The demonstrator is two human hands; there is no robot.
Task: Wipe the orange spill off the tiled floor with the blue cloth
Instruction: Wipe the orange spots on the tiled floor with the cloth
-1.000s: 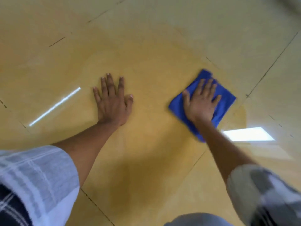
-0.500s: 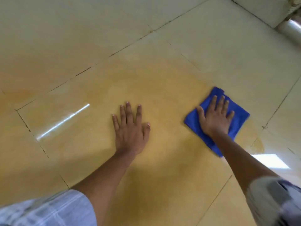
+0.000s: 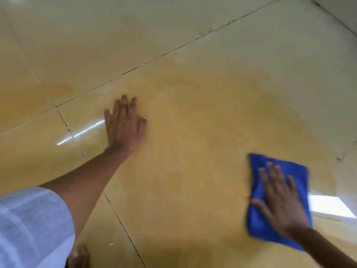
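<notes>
Head | right hand [image 3: 282,202] flat on blue cloth [image 3: 258,221] | left hand [image 3: 124,124] flat on orange spill [image 3: 202,136]

Both forearms are bare from the elbow down. The left arm [image 3: 85,182] comes out of a loose, pale sleeve [image 3: 32,227], white with a faint bluish cast; the cloth is thin and lightly woven, with soft lighter streaks across it, and its rounded hem ends near the elbow. The left hand [image 3: 124,126] and the right hand [image 3: 280,202] wear no gloves, rings, or watch that can be seen. The right arm [image 3: 324,248] is bare all the way to the frame edge. A bare foot or knee [image 3: 79,256], too blurred to tell which, shows at the bottom edge beside the sleeve.
</notes>
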